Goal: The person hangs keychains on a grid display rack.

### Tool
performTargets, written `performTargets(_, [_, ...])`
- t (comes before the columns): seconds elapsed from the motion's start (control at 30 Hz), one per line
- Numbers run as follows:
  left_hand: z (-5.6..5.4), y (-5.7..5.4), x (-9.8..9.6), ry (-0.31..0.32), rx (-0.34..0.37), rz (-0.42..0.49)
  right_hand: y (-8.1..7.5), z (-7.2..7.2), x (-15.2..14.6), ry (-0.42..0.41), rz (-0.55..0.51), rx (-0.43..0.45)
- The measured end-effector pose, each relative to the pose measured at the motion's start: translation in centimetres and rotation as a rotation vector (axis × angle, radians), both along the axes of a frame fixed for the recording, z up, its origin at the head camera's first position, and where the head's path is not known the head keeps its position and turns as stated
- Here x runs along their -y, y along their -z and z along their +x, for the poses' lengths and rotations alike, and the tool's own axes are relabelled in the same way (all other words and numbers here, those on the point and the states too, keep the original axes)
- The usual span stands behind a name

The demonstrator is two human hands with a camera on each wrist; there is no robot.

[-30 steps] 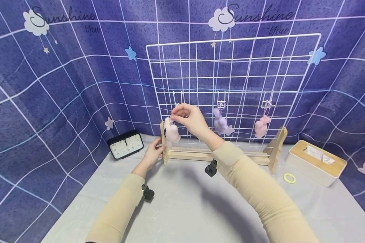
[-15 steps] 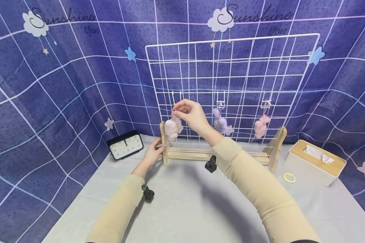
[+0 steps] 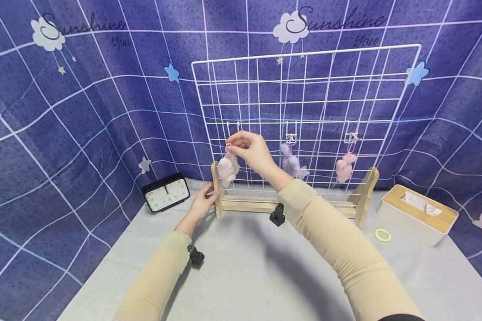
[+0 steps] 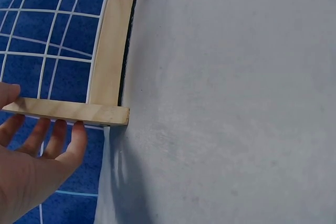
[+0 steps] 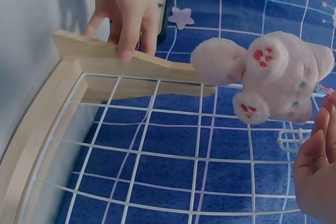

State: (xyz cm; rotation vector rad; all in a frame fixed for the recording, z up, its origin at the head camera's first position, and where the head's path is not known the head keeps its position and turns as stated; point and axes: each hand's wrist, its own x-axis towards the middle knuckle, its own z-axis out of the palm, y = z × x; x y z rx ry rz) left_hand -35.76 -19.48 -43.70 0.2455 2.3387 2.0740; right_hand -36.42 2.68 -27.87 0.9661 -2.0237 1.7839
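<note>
My right hand (image 3: 254,154) pinches the pink loop (image 5: 326,89) of a pale pink plush keychain (image 3: 227,170) at the left of a white wire grid (image 3: 305,104). In the right wrist view the plush (image 5: 270,77) hangs in front of the grid, with red paw marks and green eyes. A white wire hook (image 5: 292,140) sits close to my fingertips; whether the loop touches it I cannot tell. My left hand (image 3: 201,206) grips the grid's left wooden upright (image 4: 68,110), thumb on one side and fingers on the other.
A purple plush keychain (image 3: 291,165) and a pink one (image 3: 346,168) hang from hooks on the grid. The grid's right wooden upright (image 3: 366,198) stands near a tissue box (image 3: 415,218) and a yellow ring (image 3: 382,235). At left is a black clock (image 3: 166,192).
The plush has turned on its loop and now hangs nearer the hook. My right hand has risen slightly, then barely moved. The left hand stays on the upright.
</note>
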Motion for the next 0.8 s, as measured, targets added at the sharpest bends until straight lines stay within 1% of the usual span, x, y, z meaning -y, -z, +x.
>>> performTargets(0.27, [-0.1, 0.1, 0.1, 0.001, 0.004, -0.003, 0.2, -0.5, -0.1, 0.059, 0.020, 0.025])
performTargets(0.6, [-0.3, 0.3, 0.2, 0.005, 0.008, -0.007, 0.7, -1.2, 0.1, 0.121, 0.008, 0.018])
performTargets(0.8, [-0.4, 0.2, 0.2, 0.005, -0.005, -0.016, 0.8, -1.4, 0.5, 0.199, 0.001, -0.002])
